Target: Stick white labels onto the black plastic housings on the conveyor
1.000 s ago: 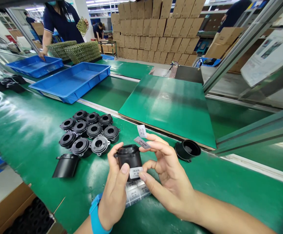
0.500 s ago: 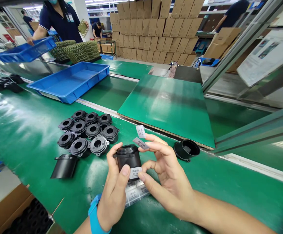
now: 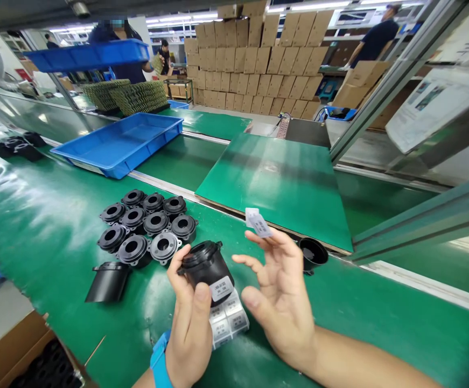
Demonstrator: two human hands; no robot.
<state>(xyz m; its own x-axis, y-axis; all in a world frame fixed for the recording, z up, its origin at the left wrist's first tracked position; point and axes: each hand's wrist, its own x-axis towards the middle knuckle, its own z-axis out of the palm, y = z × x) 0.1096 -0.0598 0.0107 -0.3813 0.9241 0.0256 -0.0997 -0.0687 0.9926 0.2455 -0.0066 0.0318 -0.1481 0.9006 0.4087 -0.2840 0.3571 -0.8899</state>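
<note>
A black cylindrical part (image 3: pixel 207 264) with a flanged top is gripped in my left hand (image 3: pixel 191 328), tilted toward the right. On its side sits a white printed label (image 3: pixel 222 289). To its right, my right hand (image 3: pixel 285 302) is raised with thumb and index finger apart, off the part. Small silver labels (image 3: pixel 259 222) cling to the tips of its other fingers. Beneath the held part, a sheet of printed labels (image 3: pixel 234 318) lies on the green table (image 3: pixel 149 312), partly covered.
Several black flanged parts (image 3: pixel 133 217) stand grouped at left, with a black part (image 3: pixel 107 282) nearer me. Another black part (image 3: pixel 313 254) is beyond my right hand. Behind are a blue tray (image 3: pixel 123 141) and a raised green board (image 3: pixel 274 178). A person holds another blue tray (image 3: pixel 89 55).
My right hand has moved off the held part, its thumb and index finger spreading. The held part has tilted. Across the table, the person's blue tray has moved up and right.
</note>
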